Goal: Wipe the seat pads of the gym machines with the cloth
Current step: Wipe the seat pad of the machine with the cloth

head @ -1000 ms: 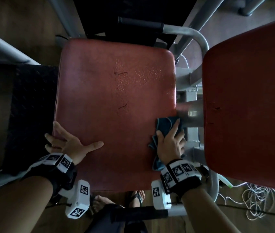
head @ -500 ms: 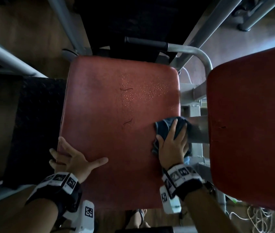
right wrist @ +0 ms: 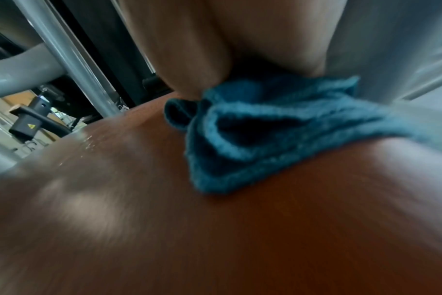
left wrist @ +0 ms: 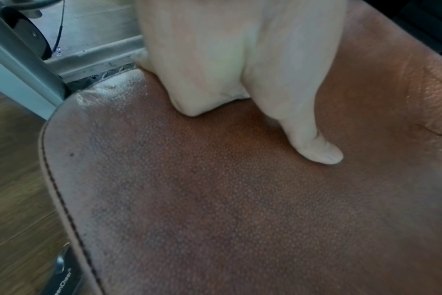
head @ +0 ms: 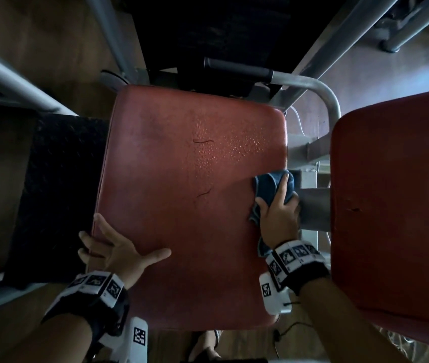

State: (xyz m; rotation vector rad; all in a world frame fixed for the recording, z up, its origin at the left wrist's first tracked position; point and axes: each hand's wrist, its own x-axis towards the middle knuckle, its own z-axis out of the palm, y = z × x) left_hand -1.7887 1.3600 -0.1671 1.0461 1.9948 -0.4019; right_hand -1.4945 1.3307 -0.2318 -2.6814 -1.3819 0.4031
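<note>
The cloth point(head: 273, 189), a blue crumpled one, sits at the 3 o'clock edge of the red seat pad point(head: 182, 205), right where the pad meets the grey metal frame point(head: 313, 205). It's bunched into a longish strip, long axis running roughly 12 to 6, with the top fold poking toward 12 and a tail hanging out by the wrist at 6. The right hand point(head: 278, 218) is pressing down on it, fingers point(head: 282, 187) pretty much straight and lying flat on top, pointing to 12. The right wrist view point(right wrist: 265, 139) shows the cloth squashed between palm and pad, kinda blurry though.

The seat pad itself is a rounded rectangle, long side going 12 to 6 in the head view. There's a patch of droplets point(head: 229, 150) around the upper middle, plus two thin dark marks.

The left hand point(head: 119, 252) is down at the 7 o'clock corner of the pad, fingers spread, thumb point(left wrist: 316, 147) laid flat on the leather pointing toward 3, the other fingers reaching over the left edge. Not holding anything, just resting there.

A second red pad point(head: 391, 205) stands off at 3 o'clock, just past the frame.
</note>
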